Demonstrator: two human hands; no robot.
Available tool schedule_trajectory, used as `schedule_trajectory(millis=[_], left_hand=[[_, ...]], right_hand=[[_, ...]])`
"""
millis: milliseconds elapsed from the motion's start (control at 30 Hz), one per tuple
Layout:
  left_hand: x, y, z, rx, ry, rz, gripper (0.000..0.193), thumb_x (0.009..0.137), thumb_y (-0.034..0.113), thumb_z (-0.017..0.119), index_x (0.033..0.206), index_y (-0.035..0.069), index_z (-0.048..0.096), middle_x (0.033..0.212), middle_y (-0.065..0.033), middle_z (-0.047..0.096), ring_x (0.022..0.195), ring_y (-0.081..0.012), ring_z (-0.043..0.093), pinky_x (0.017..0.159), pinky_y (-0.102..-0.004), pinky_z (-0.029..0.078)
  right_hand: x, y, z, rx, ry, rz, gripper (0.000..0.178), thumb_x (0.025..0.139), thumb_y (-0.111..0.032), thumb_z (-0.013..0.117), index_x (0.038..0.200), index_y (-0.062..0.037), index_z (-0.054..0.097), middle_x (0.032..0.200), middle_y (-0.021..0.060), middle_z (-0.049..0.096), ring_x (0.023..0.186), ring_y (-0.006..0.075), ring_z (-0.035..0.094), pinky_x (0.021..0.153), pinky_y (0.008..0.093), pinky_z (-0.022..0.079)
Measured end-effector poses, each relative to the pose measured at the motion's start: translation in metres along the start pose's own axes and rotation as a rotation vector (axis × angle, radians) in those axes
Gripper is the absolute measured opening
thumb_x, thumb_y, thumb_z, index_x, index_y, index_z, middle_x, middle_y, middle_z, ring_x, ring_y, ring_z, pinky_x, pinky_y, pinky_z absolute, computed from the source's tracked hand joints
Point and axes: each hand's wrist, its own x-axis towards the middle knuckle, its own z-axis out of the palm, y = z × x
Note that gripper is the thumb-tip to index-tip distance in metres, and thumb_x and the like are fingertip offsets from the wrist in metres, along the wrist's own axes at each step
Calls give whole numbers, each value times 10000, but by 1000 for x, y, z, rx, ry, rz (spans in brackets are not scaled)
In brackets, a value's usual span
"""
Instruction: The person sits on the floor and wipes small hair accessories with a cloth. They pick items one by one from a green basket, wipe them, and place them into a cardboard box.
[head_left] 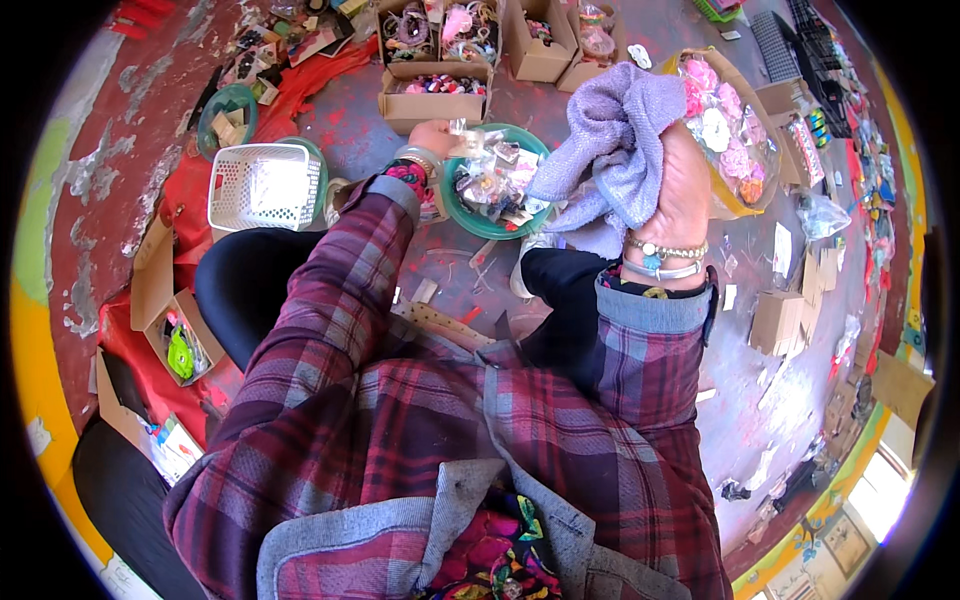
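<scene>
My left hand [430, 138] is closed at the left rim of a green plastic basin [478, 229]. Between its fingers is a small clear plastic bag [466, 140], over the basin. Small packets and trinkets [500, 182] lie heaped inside the basin. My right hand [681, 185] grips a bunched lavender towel [612, 150], raised to the right of the basin. The towel hides most of the fingers and hangs down toward the floor. Bracelets circle both wrists.
Cardboard boxes [433, 108] of hair accessories stand beyond the basin. A yellow-edged container [768, 168] of pink and white fabric flowers is at the right. On the left are a white basket [268, 217] and an open carton [170, 270]. Folded cardboard [778, 322] and scraps litter the floor.
</scene>
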Motion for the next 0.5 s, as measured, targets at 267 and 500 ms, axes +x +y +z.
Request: schedule_trajectory(millis=[267,500], left_hand=[[-124,102,-54,-1110,-329,176,309,876,77,432,1161,-26,372,1121,-141,502,1019,-232,524,850,-360,457],[-211,159,-81,-1079,-351,360,319,868,67,433,1183,18,427,1130,-87,512,991,-180,519,819,-299,427]], right_hand=[[-5,-9,-8,-44,-112,-11,309,855,-241,458,927,32,584,808,116,635,607,153,604,473,233,459],[-20,1,2,24,-269,-106,344,833,-274,552,1027,10,552,952,109,612,818,188,603,688,305,495]])
